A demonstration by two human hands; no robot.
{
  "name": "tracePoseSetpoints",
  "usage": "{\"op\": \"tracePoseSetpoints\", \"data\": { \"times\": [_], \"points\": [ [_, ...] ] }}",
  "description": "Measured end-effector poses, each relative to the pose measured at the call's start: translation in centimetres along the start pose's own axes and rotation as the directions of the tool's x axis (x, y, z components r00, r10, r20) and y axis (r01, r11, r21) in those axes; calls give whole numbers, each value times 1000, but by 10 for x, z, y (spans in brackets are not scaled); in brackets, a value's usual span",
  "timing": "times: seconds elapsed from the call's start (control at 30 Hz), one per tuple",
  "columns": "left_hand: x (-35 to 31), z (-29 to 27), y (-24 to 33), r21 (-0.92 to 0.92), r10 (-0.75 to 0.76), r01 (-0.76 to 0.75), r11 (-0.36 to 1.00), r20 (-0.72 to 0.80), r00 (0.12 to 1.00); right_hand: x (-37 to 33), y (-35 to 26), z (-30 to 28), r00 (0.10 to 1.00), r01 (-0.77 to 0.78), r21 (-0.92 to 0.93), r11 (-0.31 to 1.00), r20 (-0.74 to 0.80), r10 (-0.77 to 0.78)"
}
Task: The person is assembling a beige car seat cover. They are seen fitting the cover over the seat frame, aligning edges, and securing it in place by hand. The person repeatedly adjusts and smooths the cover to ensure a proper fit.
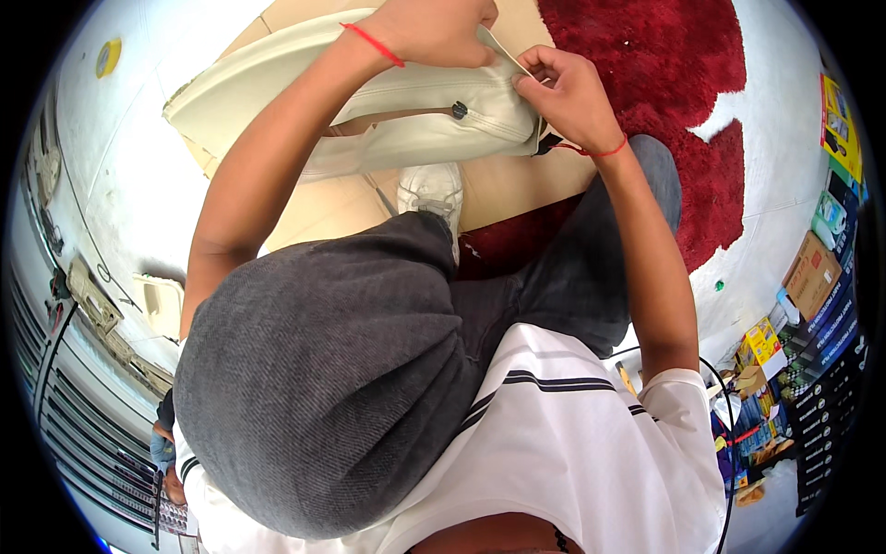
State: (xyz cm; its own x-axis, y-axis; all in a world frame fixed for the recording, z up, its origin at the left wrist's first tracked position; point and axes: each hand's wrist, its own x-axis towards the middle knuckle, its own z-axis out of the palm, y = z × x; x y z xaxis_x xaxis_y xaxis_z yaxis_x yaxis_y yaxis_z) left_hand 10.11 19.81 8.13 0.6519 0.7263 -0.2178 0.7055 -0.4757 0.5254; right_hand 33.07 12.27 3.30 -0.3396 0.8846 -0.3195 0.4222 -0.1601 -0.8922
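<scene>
A long cream upholstered piece (425, 103) with a leather-like cover lies across in front of my knees. It has stitched seams, a slit-like opening and a small black round fitting (459, 110) near its right end. At that right end, my left hand (429, 32) is closed on the upper edge of the cover, its fingertips partly out of sight. My right hand (574, 97) pinches the same cream edge a little further right, between thumb and fingers. The cover's edge stretches between the two hands. What lies beneath the cover there is hidden.
Flat cardboard (512, 189) lies under the piece, beside a dark red carpet (646, 74). My white shoe (429, 189) rests close to its near side. A yellow tape roll (109, 57) is far left; cartons (812, 275) stand right. Another person (172, 462) shows at lower left.
</scene>
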Motion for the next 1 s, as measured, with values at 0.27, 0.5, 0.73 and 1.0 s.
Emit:
{"op": "tracePoseSetpoints", "data": {
  "times": [0.27,0.5,0.73,1.0],
  "points": [
    [-9,2,4,42,67,-64,997,-85,994,1,1,9,999,-37,129,991,-28,41],
    [-35,-55,-28,-223,-137,169,960,152,979,15,-7,10,997,-67,143,987,56,60],
    [-86,24,-99,-214,-208,160,964,-223,952,3,-12,7,977,-151,-142,978,130,170],
    [-16,68,-54,-148,-83,31,989,-367,927,33,-18,38,973,-195,129,972,153,175]
  ]
}}
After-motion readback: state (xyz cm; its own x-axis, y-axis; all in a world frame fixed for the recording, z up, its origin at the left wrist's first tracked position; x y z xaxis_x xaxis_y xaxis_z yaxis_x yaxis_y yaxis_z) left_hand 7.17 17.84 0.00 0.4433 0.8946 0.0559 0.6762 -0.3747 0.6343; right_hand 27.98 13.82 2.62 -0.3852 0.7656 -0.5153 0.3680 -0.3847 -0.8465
